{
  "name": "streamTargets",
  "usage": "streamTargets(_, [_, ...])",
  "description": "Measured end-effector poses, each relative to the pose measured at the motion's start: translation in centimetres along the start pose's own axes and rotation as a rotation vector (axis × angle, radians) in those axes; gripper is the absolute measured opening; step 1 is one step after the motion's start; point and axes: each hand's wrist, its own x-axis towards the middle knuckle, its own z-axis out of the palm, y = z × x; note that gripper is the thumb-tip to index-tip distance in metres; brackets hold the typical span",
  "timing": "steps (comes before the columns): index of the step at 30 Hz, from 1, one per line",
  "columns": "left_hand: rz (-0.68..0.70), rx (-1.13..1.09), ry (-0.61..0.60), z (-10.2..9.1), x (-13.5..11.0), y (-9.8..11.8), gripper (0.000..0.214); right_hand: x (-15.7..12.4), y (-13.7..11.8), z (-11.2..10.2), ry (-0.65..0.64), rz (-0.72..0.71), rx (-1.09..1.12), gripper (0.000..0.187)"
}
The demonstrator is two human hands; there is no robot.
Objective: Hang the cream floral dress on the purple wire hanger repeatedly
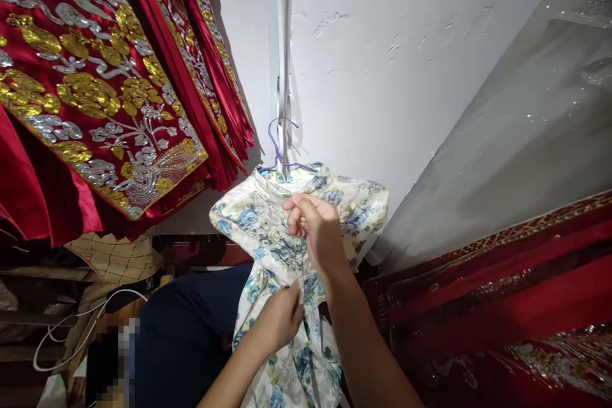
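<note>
A white dress (248, 248) with blue and yellow flowers and short sleeves hangs upright on a purple hanger (277, 156). My left hand (282, 319) is closed at the dress's waist, thumb and fingers pinching the edge of its front opening. Higher up, at the chest just below the collar, my right hand (319, 226) is closed with its fingers curled in. Whatever those fingers may hold is too small or hidden to make out. Below the left hand, the front opening (310, 357) runs down the skirt.
Red garments with gold and silver embroidery (90, 89) hang at the left. A pale sheer covering (502, 127) and a red beaded garment (502, 306) are at the right. A metal pole (282, 32) stands against the white wall (382, 6). A white cable (67, 363) loops at lower left.
</note>
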Motion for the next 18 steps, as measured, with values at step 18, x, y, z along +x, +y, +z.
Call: streamTargets(18, [0.329, -0.087, 1.146, -19.4, 3.1, 9.4, 0.013, -1.6, 3.1, -2.2, -0.043, -0.056, -0.23, 0.031])
